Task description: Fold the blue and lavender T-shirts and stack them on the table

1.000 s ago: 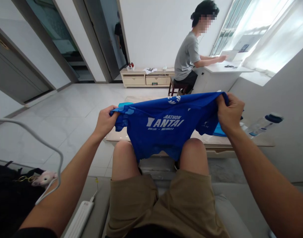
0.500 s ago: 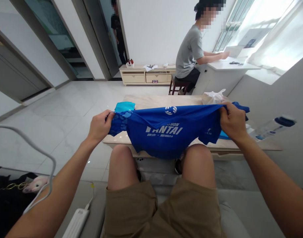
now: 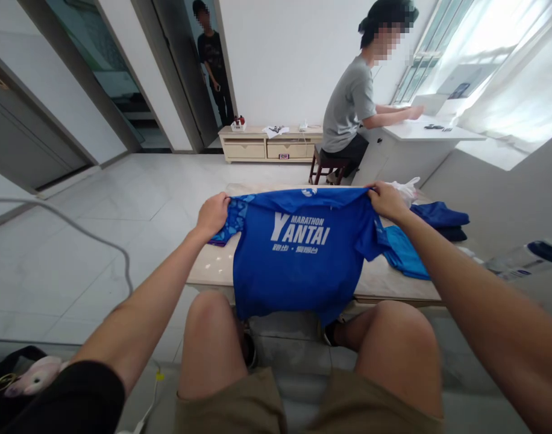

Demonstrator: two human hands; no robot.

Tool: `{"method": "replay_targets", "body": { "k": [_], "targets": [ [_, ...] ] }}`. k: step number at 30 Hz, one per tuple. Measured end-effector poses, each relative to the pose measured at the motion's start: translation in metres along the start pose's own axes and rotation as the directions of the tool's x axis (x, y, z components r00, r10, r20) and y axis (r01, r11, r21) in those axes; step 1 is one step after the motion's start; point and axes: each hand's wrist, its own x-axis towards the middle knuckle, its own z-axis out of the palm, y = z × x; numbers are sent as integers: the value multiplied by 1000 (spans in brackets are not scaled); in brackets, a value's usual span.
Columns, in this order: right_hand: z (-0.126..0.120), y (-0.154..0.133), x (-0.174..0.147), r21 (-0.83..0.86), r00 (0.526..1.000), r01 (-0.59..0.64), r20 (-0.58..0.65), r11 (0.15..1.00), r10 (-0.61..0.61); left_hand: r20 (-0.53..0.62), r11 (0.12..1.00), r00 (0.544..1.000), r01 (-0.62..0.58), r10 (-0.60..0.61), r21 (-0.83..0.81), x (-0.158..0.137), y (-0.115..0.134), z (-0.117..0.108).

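- Head view: one blue shirt [image 3: 298,265] hangs at centre, over the near edge of one tabletop [image 3: 211,265].
- Left hand [image 3: 214,216], at the shirt's ten o'clock, pinches one patterned sleeve [image 3: 237,220]; right hand [image 3: 388,203], at two o'clock, pinches the opposite top corner, presumably so the cloth hangs flat.
- Toward three o'clock: one bottle [image 3: 522,261], one light-blue garment [image 3: 403,252].

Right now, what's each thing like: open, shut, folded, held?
Blue shirt: unfolded, held up
Left hand: gripping one corner
Right hand: gripping another
Clothes stack: looks folded
Turquoise cloth: looks folded
Bottle: lid on
Cabinet drawers: shut
Far door: open
Left door: looks shut
Stool: sat on
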Motion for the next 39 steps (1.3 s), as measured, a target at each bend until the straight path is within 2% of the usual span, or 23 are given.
{"method": "replay_targets", "body": {
  "k": [2, 3, 4, 6, 7, 9, 11, 13, 15, 19, 24, 34, 39],
  "targets": [
    [33, -19, 10, -78, 986, -168, -33, 983, 166, 5, 994, 996, 92, -93, 65, 14, 27, 34],
    [54, -27, 0, -109, 975, -222, -33, 969, 219, 34, 991, 993, 113, -115, 66, 8, 40, 55],
    [75, -34, -17, -135, 973, -229, 5, 964, 232, 62, 994, 994, 90, -93, 56, -7, 51, 77],
    [119, -42, -69, -201, 977, -116, 154, 973, 148, 170, 999, 985, -12, 5, 41, -51, 67, 123],
    [139, -43, -98, -239, 963, -83, 231, 968, 139, 231, 998, 972, -51, 42, 33, -77, 71, 144],
    [172, -37, -151, -320, 908, -163, 322, 933, 269, 337, 998, 941, -54, 37, 40, -123, 71, 179],
    [193, -26, -188, -377, 855, -238, 356, 895, 377, 341, 996, 940, -13, -16, 84, -152, 64, 201],
    [204, -16, -204, -396, 860, -235, 341, 888, 380, 316, 994, 949, -29, -7, 108, -162, 56, 212],
    [210, -8, -204, -406, 873, -229, 317, 885, 371, 300, 992, 954, -49, 11, 118, -157, 50, 216],
    [220, 1, -173, -396, 880, -210, 322, 894, 349, 267, 992, 964, -29, -5, 122, -123, 47, 224],
    [241, 19, -114, -383, 903, -164, 312, 909, 295, 245, 992, 970, -38, 7, 124, -66, 50, 252],
    [312, 59, 51, -350, 930, -87, 307, 933, 202, 220, 996, 975, -33, 15, 79, 104, 57, 329],
    [348, 83, 126, -332, 943, -62, 290, 941, 165, 215, 999, 976, -27, 18, 39, 174, 55, 360]
  ]
}}
